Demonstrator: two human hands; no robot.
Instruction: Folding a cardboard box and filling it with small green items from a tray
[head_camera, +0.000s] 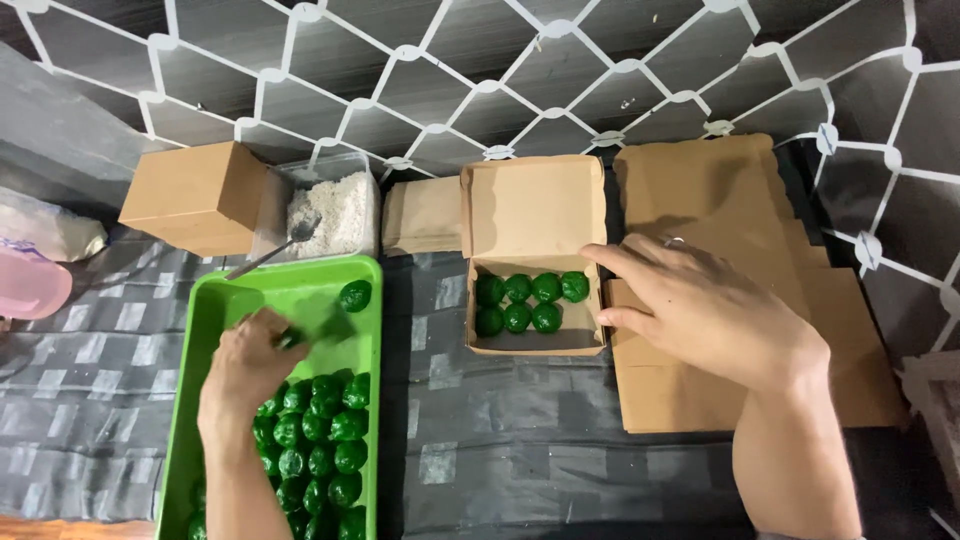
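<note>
My left hand (250, 365) reaches into a bright green tray (215, 300) and closes its fingers on a dark green ball, blurred by motion. Many more green balls (320, 440) fill the tray's near half, and a single one (355, 295) lies at the far right corner. My right hand (700, 305) rests on the right wall of an open brown cardboard box (530, 205), fingers apart, holding nothing. Inside the box sit several green balls (530, 302) in two rows.
A clear tub of white flakes (335, 210) with a spoon (275, 255) stands behind the tray. A closed brown box (195, 195) is to its left. Flat cardboard blanks (720, 190) lie at right, folded ones (425, 215) beside the open box. A pink lid (30, 285) sits far left.
</note>
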